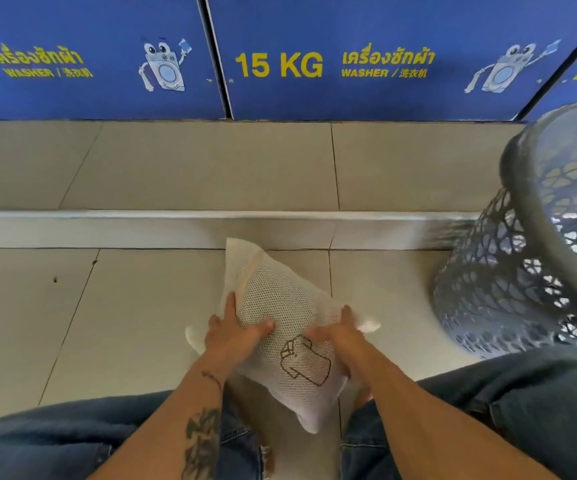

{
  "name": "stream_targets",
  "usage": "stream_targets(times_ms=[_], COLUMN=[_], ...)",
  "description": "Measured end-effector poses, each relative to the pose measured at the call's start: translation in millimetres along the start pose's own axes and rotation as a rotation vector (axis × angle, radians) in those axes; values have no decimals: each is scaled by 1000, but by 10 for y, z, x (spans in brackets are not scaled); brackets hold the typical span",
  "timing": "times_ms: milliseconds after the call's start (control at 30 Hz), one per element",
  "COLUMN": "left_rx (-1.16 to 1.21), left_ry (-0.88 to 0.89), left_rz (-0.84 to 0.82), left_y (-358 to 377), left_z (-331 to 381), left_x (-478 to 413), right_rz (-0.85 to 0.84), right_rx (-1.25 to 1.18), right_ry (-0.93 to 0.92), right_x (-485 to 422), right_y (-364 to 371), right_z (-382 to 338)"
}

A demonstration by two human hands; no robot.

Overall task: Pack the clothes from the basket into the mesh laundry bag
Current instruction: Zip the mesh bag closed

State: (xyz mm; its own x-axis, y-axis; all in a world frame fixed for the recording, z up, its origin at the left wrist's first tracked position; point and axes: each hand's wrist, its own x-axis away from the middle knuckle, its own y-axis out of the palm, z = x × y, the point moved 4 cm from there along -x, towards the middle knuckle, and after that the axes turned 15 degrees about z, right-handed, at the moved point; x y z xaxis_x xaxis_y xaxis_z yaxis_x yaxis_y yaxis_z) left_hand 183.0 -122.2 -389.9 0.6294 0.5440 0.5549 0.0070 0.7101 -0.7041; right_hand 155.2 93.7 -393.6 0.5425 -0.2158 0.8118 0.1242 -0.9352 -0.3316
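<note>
A white mesh laundry bag (280, 306) lies bulging on the tiled floor between my knees, with a brown shirt outline printed on its near half. My left hand (233, 329) grips the bag's left side, fingers spread over the mesh. My right hand (337, 332) holds the right side, thumb on top near the print. A grey plastic lattice basket (509, 271) stands tilted at the right; the part of its inside that I can see holds no clothes.
Blue washer fronts (280, 64) marked "15 KG" line the back on a raised tiled step (211, 164) with a pale edge. My jeans-clad legs (488, 410) frame the bottom of the view. Beige floor tiles (124, 306) stretch to the left.
</note>
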Motion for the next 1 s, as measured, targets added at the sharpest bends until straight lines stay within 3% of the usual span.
stream_targets(times_ms=[100, 167, 267, 333, 433, 567, 633, 767, 900, 1000], left_rx=[131, 156, 18, 138, 326, 431, 405, 315, 449, 567], left_ry=[-125, -198, -156, -89, -67, -86, -13, 228, 389, 480], left_rz=[-42, 21, 135, 116, 71, 91, 103, 199, 317, 279], left_y=[207, 253, 247, 263, 234, 9, -149, -499, -994, -1342], left_z=[-136, -129, 44, 183, 240, 322, 495, 1077, 1662, 2055], left_x=[-212, -334, -446, -553, -627, -582, -501, -104, 280, 404], right_rz=[168, 314, 467, 385, 185, 102, 136, 360, 498, 526], right_rx=[-142, -292, -103, 9, -71, -31, 38, 16, -69, -98], right_ry=[-121, -192, -290, -289, -204, -271, -375, -514, -660, -771], right_x=[-203, -313, -418, -528, -594, -424, -186, 221, 562, 759], right_y=[-57, -96, -12, 59, 101, 123, 103, -174, -612, -941], right_z=[-98, -230, -376, -377, -344, -456, -563, -751, -1280, -1834])
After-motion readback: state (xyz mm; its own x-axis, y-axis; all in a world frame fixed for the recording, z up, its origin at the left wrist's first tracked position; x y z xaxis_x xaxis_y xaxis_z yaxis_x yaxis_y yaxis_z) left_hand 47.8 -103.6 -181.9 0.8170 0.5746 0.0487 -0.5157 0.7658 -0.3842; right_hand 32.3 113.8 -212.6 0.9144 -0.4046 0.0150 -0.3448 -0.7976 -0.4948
